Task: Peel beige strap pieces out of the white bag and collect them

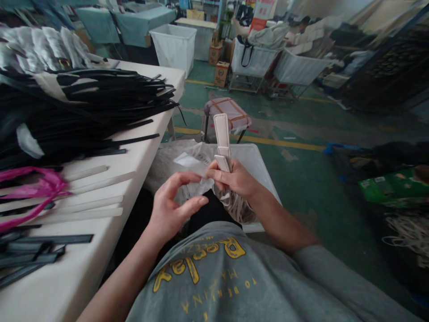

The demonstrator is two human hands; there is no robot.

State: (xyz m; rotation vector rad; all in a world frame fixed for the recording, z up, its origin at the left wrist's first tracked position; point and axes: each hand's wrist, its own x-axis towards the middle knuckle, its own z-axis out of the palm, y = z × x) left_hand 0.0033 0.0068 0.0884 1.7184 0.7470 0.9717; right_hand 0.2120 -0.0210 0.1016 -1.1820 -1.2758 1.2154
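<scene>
Right hand: closed around the lower part of a pale strap, thumb pressed across it.
Strap: stood nearly upright out of the right fist, above the near part of the white bin; a shorter flat end showed in front of the longer one, and stitching ran along the edge.
Left hand: partly open, thumb and fingers well parted, fingertips just beside those of the right hand; whether they touched the pale material there could not be told.
Bin: stood on the floor in front of the person, with a tangle of pale straps in it, below the right forearm.
Plastic bag: lay crumpled between bin and table, a white paper on top.
Table: ran along the left side, bearing a heap of black straps, white-wrapped bundles, a pink tie, several pale strips and dark strips nearest the person.
Stool: stood beyond the bin, its pinkish seat crossed by brown bands.
Floor: green, crossed by a yellow line.
Right side: a green package lay near a pile of pale cords.
Background: a white tub, a carton and two loaded carts.
Shirt: grey, with yellow lettering.
</scene>
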